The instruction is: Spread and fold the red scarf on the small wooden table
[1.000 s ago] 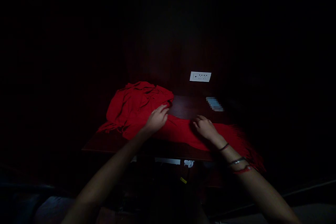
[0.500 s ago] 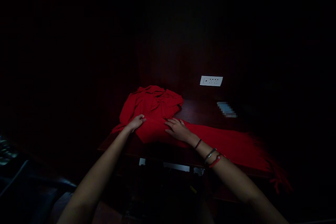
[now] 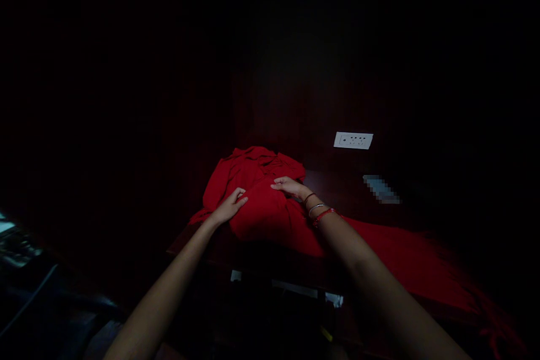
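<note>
Deep darkness fills most of the room, with a pool of dim light on a dark reddish-brown wooden table [image 3: 323, 181] against a similarly dark wall. On that wall sits a white rectangular socket plate [image 3: 353, 140], and below it on the tabletop lies a flat oblong item [image 3: 382, 189], blue-grey and pixelated.

Across the table is a bright red, soft fabric cloth with fringed ends [image 3: 274, 219]. Its far left part is heaped in loose, crumpled folds; a smoother stretch runs along the near side toward the right, where tassels trail off at the lower right.

The left hand [image 3: 229, 206] and the right hand [image 3: 290, 186] each pinch the cloth between thumb and fingers, a little apart, with a smooth panel raised between them in front of the heap; the light is too poor to show how much fabric is caught. Around the right wrist are a dark band [image 3: 309, 197], a silver bangle [image 3: 316, 208] and a red cord bracelet [image 3: 324, 215].
</note>
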Demonstrator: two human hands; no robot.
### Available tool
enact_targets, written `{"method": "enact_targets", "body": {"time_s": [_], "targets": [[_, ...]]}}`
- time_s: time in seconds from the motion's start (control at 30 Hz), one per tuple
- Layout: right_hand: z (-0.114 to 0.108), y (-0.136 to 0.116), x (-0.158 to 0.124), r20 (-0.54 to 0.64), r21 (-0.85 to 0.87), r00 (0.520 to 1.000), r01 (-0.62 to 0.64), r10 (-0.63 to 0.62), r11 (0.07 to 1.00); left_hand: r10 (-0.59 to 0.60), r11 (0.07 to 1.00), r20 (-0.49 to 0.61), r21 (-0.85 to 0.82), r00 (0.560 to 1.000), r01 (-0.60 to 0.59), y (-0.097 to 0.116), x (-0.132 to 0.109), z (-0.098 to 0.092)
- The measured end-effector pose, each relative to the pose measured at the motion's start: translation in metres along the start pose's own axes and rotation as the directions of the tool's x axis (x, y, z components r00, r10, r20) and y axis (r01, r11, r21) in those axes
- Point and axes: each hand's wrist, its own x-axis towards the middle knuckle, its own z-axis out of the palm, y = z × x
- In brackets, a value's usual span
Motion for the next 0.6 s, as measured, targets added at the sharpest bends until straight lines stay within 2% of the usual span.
{"method": "enact_targets", "body": {"time_s": [0.07,0.13,0.23,0.3,0.4,0.47,0.53,0.6], "targets": [[-0.006,0.002,0.002,-0.044,-0.020,0.999,0.006,-0.007,1.000,-0.097,0.995,-0.004,-0.015,0.995,0.097,-0.006,-0.006,0.003],[-0.010,0.005,0.005,-0.091,-0.065,0.996,-0.007,0.001,0.998,-0.200,0.978,0.038,-0.055,0.979,0.201,-0.011,-0.013,0.004],[-0.007,0.008,0.009,-0.163,-0.151,0.986,-0.047,0.022,0.987,-0.356,0.924,0.103,-0.108,0.929,0.366,-0.012,-0.023,0.001],[0.001,0.007,0.011,-0.205,-0.211,0.978,-0.071,0.026,0.975,-0.439,0.881,0.098,-0.146,0.893,0.450,-0.009,-0.025,-0.002],[0.015,-0.002,0.004,-0.245,-0.281,0.970,-0.068,-0.002,0.957,-0.512,0.842,0.042,-0.174,0.858,0.511,-0.006,-0.019,-0.002],[0.021,-0.011,-0.012,-0.261,-0.392,0.962,-0.028,-0.082,0.920,-0.515,0.852,-0.001,-0.114,0.857,0.512,-0.007,-0.013,0.000],[0.023,-0.016,-0.041,-0.198,-0.567,0.962,0.045,-0.189,0.823,-0.500,0.866,-0.032,-0.029,0.865,0.499,-0.010,-0.007,0.001],[0.022,-0.015,-0.082,0.003,-0.676,0.975,0.164,-0.220,0.718,-0.490,0.871,-0.045,0.014,0.871,0.491,-0.013,-0.006,-0.001]]}}
